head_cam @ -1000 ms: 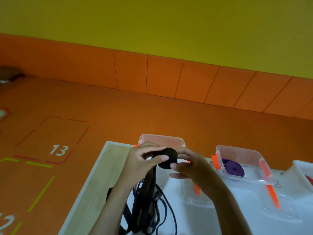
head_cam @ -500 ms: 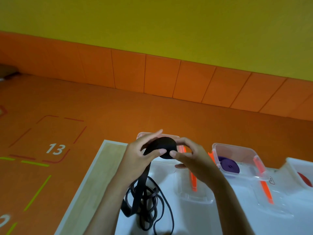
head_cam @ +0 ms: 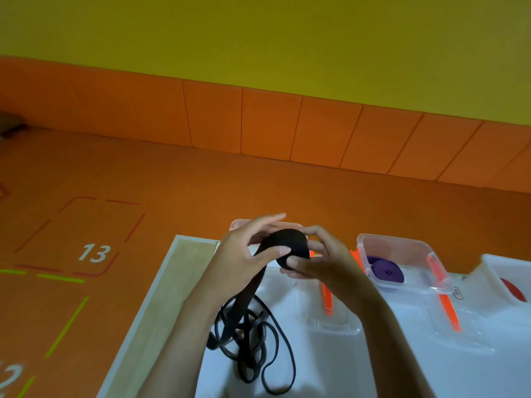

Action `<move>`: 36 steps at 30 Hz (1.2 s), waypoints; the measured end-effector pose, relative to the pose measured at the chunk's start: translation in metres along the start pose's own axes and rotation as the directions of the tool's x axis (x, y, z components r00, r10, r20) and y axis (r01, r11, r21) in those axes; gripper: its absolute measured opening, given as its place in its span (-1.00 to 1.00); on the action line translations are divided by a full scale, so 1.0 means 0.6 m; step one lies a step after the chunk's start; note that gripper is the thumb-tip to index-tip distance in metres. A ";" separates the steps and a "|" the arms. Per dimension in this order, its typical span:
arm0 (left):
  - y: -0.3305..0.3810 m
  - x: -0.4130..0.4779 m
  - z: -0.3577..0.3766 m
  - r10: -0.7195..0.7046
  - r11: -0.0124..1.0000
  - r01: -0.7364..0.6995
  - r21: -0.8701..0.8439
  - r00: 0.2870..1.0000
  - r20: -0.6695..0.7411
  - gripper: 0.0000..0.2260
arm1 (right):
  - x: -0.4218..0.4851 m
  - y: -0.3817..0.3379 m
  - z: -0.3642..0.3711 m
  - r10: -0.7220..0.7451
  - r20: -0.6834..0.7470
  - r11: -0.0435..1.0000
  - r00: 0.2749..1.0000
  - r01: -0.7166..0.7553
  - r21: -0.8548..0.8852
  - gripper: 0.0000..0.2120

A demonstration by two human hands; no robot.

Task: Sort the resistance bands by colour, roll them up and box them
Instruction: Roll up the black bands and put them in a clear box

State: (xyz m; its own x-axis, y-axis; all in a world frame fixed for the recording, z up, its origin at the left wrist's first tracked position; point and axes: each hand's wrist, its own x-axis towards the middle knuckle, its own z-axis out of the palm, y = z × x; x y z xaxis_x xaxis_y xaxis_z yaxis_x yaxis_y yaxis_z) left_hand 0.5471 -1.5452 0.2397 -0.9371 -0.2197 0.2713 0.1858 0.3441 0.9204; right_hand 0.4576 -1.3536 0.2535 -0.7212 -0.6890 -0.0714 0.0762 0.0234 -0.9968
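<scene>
A partly rolled black resistance band [head_cam: 290, 245] is held up between both hands above the white table [head_cam: 402, 369]. My left hand [head_cam: 244, 254] pinches the roll from the left, thumb on its front. From the right, my right hand [head_cam: 319, 259] grips the roll. The band's unrolled length hangs down into a loose black tangle [head_cam: 253, 340] on the table. Behind the hands stands a clear box [head_cam: 238, 225], mostly hidden. A second clear box [head_cam: 402, 254] to the right holds a rolled purple band [head_cam: 385, 270].
A white box [head_cam: 500, 271] at the right edge holds something red [head_cam: 514, 290]. Clear lids with orange clips [head_cam: 327, 303] [head_cam: 448, 308] lie flat on the table. The table's left edge borders an orange floor marked with the number 13 [head_cam: 94, 252].
The roll has grown slightly as both hands turned it. The view has shifted a little, and the loose tangle on the table has pulled closer under the hands.
</scene>
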 end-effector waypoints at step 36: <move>0.034 -0.001 -0.002 -0.050 0.997 0.043 -0.059 0.993 -0.108 -0.70 | 0.006 -0.012 0.012 -0.011 -0.026 0.966 1.000 0.017 0.256 -0.76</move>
State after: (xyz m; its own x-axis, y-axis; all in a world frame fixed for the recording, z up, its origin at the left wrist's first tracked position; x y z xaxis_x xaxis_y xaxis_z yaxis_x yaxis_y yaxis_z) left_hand 0.5520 -1.5390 0.2584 -0.9077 -0.3339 0.2541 0.1621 0.2797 0.9463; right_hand 0.4591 -1.3614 0.2608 -0.7395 -0.6704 -0.0617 0.2379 -0.1745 -0.9555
